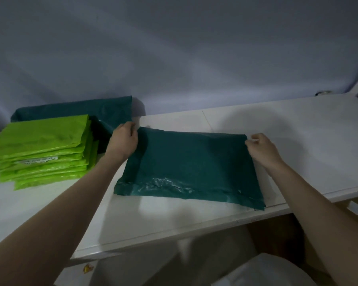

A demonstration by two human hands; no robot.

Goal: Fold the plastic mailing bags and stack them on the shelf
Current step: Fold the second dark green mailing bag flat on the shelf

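A dark green plastic mailing bag (190,164) lies flat on the white shelf (298,141), its near edge shiny and crinkled. My left hand (124,141) pinches the bag's far left corner. My right hand (260,147) pinches its far right corner. A stack of bright green folded bags (43,149) sits at the left of the shelf. Behind that stack lies a pile of dark green bags (81,112) against the wall.
A blue-grey wall (174,58) rises right behind the shelf. A small round metal object (322,92) sits at the shelf's far right corner. Below the shelf's front edge I see a white rounded object (267,271) and brown surfaces.
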